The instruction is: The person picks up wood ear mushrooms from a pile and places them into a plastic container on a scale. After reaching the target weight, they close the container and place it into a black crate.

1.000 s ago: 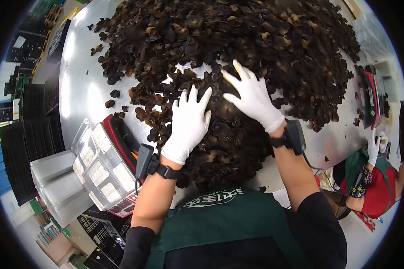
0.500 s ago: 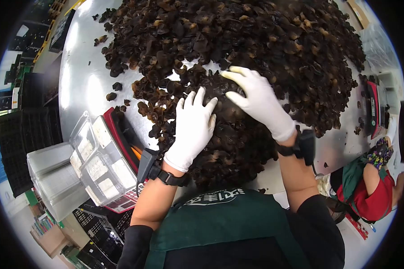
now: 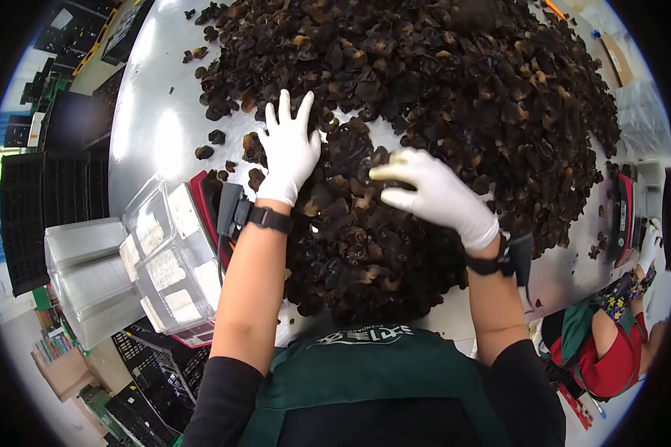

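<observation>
A large heap of dark brown wood ear mushrooms (image 3: 365, 89) covers the metal table, with a nearer mound of wood ear mushrooms (image 3: 350, 257) in front of my apron. My left hand (image 3: 287, 149), in a white glove, lies spread on the left edge of the heap, palm down. Over the mushrooms to the right hovers my right hand (image 3: 432, 186), also gloved and slightly blurred. Its thumb and forefinger are apart, and I see nothing clearly held between them. Bare metal shows in a gap between the hands.
Stacked clear plastic boxes (image 3: 89, 257) stand at the left beside a red-edged scale (image 3: 201, 201). Another red scale (image 3: 625, 216) sits at the right table edge. A co-worker in a red shirt (image 3: 604, 354) is at the lower right. Black crates (image 3: 52, 216) stand at far left.
My left hand has moved forward and left, its fingers spreading. The right hand has shifted slightly right and nearer to me. The camera view has also shifted a little.
</observation>
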Demonstrator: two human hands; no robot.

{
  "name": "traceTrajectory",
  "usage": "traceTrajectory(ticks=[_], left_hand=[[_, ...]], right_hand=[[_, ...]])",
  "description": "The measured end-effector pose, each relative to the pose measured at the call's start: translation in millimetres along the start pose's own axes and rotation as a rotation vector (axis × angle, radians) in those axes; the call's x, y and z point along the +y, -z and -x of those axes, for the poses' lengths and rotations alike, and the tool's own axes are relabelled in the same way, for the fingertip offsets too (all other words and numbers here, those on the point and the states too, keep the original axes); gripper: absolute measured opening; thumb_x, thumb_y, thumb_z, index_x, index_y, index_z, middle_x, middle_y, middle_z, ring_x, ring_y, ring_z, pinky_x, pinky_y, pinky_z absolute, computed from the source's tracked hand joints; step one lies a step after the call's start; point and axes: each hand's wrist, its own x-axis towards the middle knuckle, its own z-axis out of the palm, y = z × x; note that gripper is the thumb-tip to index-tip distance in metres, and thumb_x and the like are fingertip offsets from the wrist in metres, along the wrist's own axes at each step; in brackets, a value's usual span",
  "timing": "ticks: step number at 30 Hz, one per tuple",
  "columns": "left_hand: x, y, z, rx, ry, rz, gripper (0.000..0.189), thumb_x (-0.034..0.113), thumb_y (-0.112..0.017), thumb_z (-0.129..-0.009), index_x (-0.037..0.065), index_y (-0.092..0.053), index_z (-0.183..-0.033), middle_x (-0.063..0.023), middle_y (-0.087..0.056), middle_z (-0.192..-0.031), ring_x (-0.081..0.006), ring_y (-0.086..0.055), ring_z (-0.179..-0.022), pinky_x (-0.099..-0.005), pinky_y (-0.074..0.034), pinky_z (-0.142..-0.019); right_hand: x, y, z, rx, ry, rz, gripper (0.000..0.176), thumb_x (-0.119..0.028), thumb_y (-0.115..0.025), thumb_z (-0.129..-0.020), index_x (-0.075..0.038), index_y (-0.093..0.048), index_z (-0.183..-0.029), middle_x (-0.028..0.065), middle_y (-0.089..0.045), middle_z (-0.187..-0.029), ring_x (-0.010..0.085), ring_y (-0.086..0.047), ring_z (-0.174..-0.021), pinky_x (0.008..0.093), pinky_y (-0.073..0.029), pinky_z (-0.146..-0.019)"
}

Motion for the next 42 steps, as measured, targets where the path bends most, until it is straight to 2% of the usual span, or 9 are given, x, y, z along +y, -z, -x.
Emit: traceTrajectory(ticks=[4,9,15,18,25,29,32,37,42], left_hand=[[6,8,17,0.075,-0.164,0.045,0.057,0.011,-0.066,-0.084,0.02,-0.056,-0.14,-0.0144,-0.055,-0.138,-0.038,-0.052,-0.126,-0.0493,-0.045,-0.103],[29,24,36,0.06,-0.221,0.057,0.039,0.006,-0.066,-0.081,0.014,-0.068,-0.119,-0.0087,-0.063,-0.111,-0.0288,-0.058,-0.108,-0.0437,-0.043,-0.092],[24,34,33,0.064,-0.145,0.15,0.018,0.024,-0.072,-0.09,0.009,-0.074,-0.098,-0.0142,-0.071,-0.077,-0.0324,-0.069,-0.073,-0.0403,-0.05,-0.074],[22,47,28,0.019,-0.107,0.186,0.018,0.023,-0.072,-0.09,0.006,-0.075,-0.095,-0.0186,-0.07,-0.078,-0.0366,-0.07,-0.074,-0.0431,-0.054,-0.065],[16,56,24,-0.084,-0.073,0.23,0.023,0.015,-0.07,-0.089,0.006,-0.073,-0.109,-0.02,-0.072,-0.092,-0.0364,-0.071,-0.088,-0.0399,-0.055,-0.077],[14,61,24,-0.13,-0.061,0.351,0.027,0.006,-0.07,-0.085,0.005,-0.071,-0.111,-0.0204,-0.072,-0.1,-0.0381,-0.07,-0.094,-0.0424,-0.055,-0.082],[20,68,23,-0.149,-0.094,0.374,0.029,0.002,-0.067,-0.086,0.005,-0.07,-0.114,-0.0212,-0.072,-0.099,-0.0386,-0.069,-0.094,-0.0434,-0.054,-0.081],[39,77,20,-0.249,0.023,0.414,0.019,0.006,-0.067,-0.094,0.002,-0.068,-0.113,-0.0168,-0.073,-0.091,-0.02,-0.069,-0.076,-0.0293,-0.051,-0.07],[41,77,15,-0.204,0.199,1.079,0.015,0.008,-0.061,-0.1,0.002,-0.067,-0.112,-0.0008,-0.068,-0.078,-0.0049,-0.061,-0.072,-0.021,-0.047,-0.066]], right_hand=[[18,19,-69,0.446,0.099,0.415,0.052,-0.028,-0.072,-0.081,-0.018,-0.064,-0.132,0.0187,-0.054,-0.142,0.038,-0.05,-0.13,0.0466,-0.045,-0.105],[43,-44,-110,0.226,-0.038,0.611,0.06,-0.038,-0.065,-0.088,-0.032,-0.051,-0.146,0.0168,-0.033,-0.16,0.04,-0.044,-0.138,0.0734,-0.032,-0.108],[20,-32,-54,0.033,0.053,0.517,0.049,-0.039,-0.063,-0.094,-0.024,-0.058,-0.14,0.0169,-0.041,-0.155,0.039,-0.047,-0.132,0.0594,-0.037,-0.108],[13,-36,-21,0.044,0.016,0.408,0.048,-0.042,-0.062,-0.094,-0.028,-0.058,-0.14,0.0124,-0.046,-0.151,0.037,-0.046,-0.135,0.0622,-0.033,-0.111],[-20,-23,32,0.055,-0.022,0.214,0.055,-0.038,-0.065,-0.092,-0.02,-0.056,-0.143,0.0258,-0.047,-0.147,0.039,-0.047,-0.134,0.0615,-0.035,-0.11],[-12,12,38,-0.047,-0.031,0.004,0.044,-0.03,-0.067,-0.09,-0.012,-0.066,-0.13,0.0276,-0.047,-0.147,0.0415,-0.054,-0.127,0.0496,-0.043,-0.108],[6,37,17,0.229,-0.12,0.128,0.044,-0.026,-0.068,-0.088,-0.014,-0.065,-0.131,0.0249,-0.049,-0.148,0.042,-0.054,-0.127,0.0457,-0.045,-0.107],[67,2,-40,0.322,-0.251,0.601,0.064,-0.046,-0.066,-0.091,-0.025,-0.048,-0.149,0.0213,-0.046,-0.15,0.0437,-0.04,-0.139,0.0602,-0.035,-0.11],[42,-2,-22,0.131,-0.023,0.323,0.047,-0.042,-0.062,-0.095,-0.021,-0.061,-0.137,0.0163,-0.058,-0.137,0.0379,-0.05,-0.129,0.0514,-0.041,-0.106]])
